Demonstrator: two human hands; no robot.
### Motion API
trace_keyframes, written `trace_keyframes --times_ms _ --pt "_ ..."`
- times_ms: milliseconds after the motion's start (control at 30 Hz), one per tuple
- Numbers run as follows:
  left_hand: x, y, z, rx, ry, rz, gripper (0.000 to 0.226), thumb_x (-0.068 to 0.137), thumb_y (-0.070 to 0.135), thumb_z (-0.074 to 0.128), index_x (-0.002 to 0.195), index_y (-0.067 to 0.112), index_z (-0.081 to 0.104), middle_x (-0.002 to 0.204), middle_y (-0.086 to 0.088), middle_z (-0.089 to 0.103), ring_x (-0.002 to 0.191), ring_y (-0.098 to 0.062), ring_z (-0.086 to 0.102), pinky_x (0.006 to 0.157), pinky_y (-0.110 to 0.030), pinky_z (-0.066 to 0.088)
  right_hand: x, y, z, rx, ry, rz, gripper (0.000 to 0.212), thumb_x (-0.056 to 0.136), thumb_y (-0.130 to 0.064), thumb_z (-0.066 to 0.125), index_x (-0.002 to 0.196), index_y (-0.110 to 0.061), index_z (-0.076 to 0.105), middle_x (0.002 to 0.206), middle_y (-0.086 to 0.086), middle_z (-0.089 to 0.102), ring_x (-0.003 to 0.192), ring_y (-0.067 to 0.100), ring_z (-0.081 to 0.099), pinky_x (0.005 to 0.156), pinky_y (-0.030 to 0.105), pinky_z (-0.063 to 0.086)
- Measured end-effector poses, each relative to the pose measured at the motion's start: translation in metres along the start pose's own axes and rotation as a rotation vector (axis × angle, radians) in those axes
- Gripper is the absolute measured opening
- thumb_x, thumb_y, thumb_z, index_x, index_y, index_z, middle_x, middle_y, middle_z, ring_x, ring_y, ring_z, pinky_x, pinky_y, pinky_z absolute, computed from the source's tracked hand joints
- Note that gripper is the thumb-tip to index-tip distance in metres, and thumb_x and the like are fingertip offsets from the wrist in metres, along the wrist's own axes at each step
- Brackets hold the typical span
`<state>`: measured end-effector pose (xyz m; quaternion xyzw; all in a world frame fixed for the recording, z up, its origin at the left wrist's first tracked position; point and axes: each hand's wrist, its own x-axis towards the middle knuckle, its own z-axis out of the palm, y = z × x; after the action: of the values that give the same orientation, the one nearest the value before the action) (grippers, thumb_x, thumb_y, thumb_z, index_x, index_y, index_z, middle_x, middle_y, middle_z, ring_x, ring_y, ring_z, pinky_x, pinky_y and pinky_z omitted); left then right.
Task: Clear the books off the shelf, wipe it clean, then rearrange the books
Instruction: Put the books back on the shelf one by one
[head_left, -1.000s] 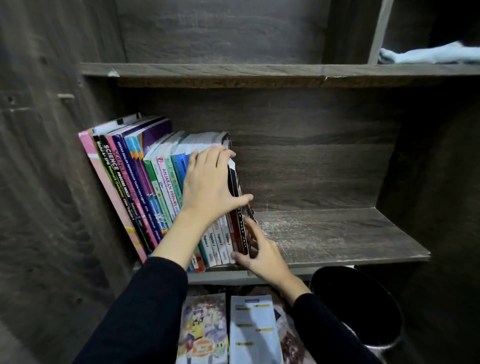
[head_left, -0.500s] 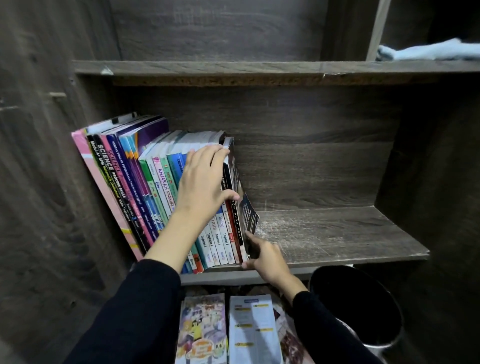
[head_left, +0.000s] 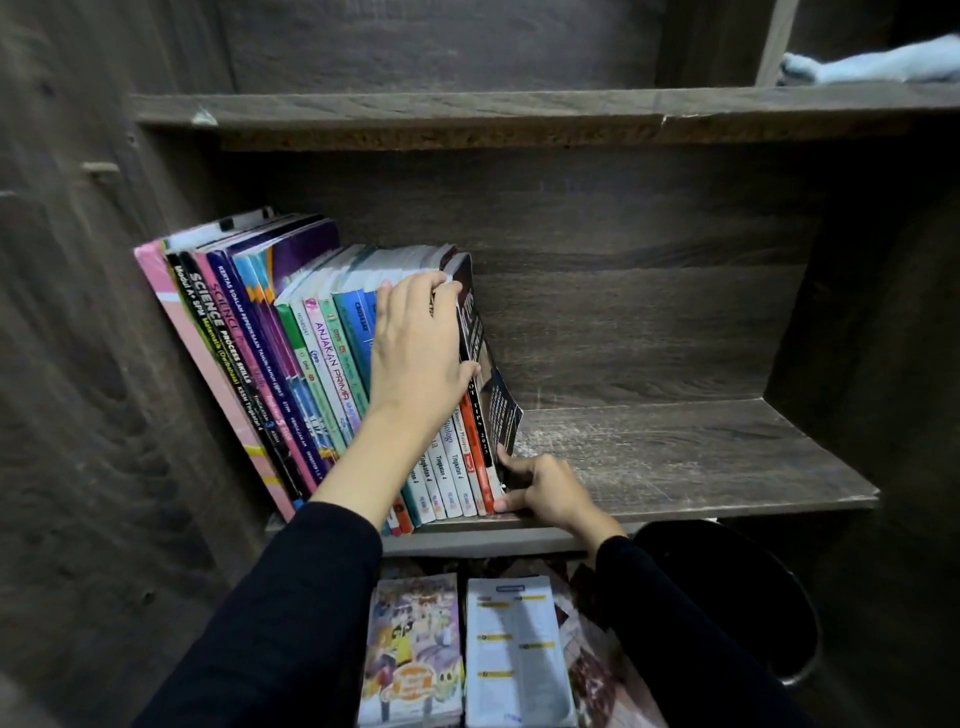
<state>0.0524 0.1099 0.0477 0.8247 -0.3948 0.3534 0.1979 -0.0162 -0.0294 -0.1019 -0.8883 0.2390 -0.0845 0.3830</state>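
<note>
Books (head_left: 291, 353) lean leftward in a row on the shelf (head_left: 701, 457), and the left hand (head_left: 415, 358) lies flat across their spines, fingers stretched to the top edges, thumb against the black book (head_left: 496, 405) at the row's right end. Right hand (head_left: 550, 493) just below it, fingers curled round that black book's bottom corner. Dark bin (head_left: 753, 597) below and right of that grip.
</note>
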Motion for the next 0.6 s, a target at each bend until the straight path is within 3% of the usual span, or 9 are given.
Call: trace_keyframes --times_ms 167,267,333,400,500,600 --pt "-0.002 0.002 0.000 0.032 -0.001 0.003 0.081 0.073 0.031 0.079 0.139 0.007 0.039 0.141 -0.010 0.041 0.136 -0.026 0.031 0.116 -0.038 0.002 -0.002 -0.005 -0.004 -0.067 -0.004 0.003 0.082 0.071 -0.024 0.083 0.141 -0.030 0.041 0.133 -0.002 0.056 0.113 0.004 0.051 0.101 0.028 0.043" --pt "-0.010 0.005 -0.004 0.157 -0.089 0.034 0.086 0.088 0.038 0.061 0.151 0.008 0.009 0.158 -0.013 0.008 0.146 -0.028 0.003 0.112 -0.038 -0.009 -0.009 -0.014 -0.007 -0.190 -0.013 0.017 0.077 0.078 -0.019 0.077 0.144 -0.027 0.039 0.124 0.005 0.063 0.106 0.015 0.060 0.095 0.030 0.047" --pt "-0.022 0.004 -0.007 0.210 -0.117 0.072 0.085 0.093 0.037 0.052 0.150 0.011 -0.005 0.158 -0.012 -0.009 0.145 -0.026 -0.011 0.111 -0.040 -0.012 -0.016 -0.020 -0.012 -0.262 -0.019 0.012 0.057 0.080 -0.010 0.072 0.133 -0.018 0.054 0.118 0.008 0.066 0.097 0.018 0.061 0.086 0.025 0.047" --pt "-0.039 0.004 -0.009 0.214 -0.098 0.133 0.077 0.091 0.032 0.052 0.151 0.012 0.008 0.158 -0.011 0.000 0.144 -0.023 -0.004 0.113 -0.042 -0.006 -0.026 -0.025 -0.021 -0.312 -0.012 0.018 0.036 0.081 -0.009 0.069 0.116 -0.011 0.065 0.113 0.009 0.067 0.094 0.019 0.061 0.083 0.025 0.047" --pt "-0.061 0.007 -0.012 0.209 -0.115 0.204 0.049 0.086 0.028 0.056 0.131 0.010 0.053 0.141 -0.012 0.047 0.135 -0.026 0.039 0.113 -0.048 0.022 -0.044 -0.032 -0.034 -0.353 0.017 0.033 0.028 0.085 -0.010 0.064 0.112 -0.004 0.066 0.113 0.014 0.066 0.103 0.027 0.062 0.091 0.033 0.050" --pt "-0.077 0.022 -0.025 0.237 -0.337 0.180 0.033 0.093 0.029 0.042 0.116 0.013 0.059 0.120 -0.005 0.059 0.116 -0.023 0.050 0.102 -0.040 0.032 -0.067 -0.043 -0.048 -0.403 0.027 0.035 0.027 0.086 -0.012 0.063 0.110 0.000 0.066 0.112 0.017 0.065 0.105 0.030 0.062 0.091 0.035 0.050"
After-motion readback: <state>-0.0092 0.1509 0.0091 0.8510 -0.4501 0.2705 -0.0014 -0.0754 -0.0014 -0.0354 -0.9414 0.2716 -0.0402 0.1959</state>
